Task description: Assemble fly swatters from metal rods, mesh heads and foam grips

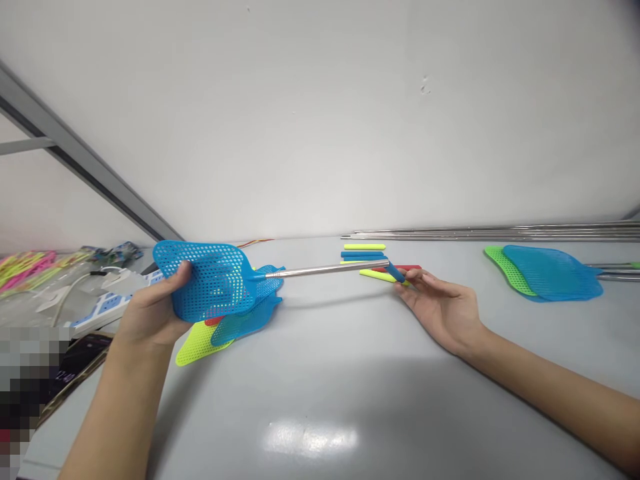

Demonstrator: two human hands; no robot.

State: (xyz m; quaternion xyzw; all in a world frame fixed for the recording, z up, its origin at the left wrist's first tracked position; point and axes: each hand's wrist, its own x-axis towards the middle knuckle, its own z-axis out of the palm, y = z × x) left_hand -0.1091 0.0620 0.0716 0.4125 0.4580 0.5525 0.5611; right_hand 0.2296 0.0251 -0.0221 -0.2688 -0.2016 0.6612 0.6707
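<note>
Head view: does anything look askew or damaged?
The blue handle tube in the right hand slants away from the metal rod of the blue fly swatter instead of lining up with it. Small chip-like marks show on the wall.

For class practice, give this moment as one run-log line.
left hand: holds blue flyswatter head; right hand: holds blue handle; metal rod: between hands
</note>
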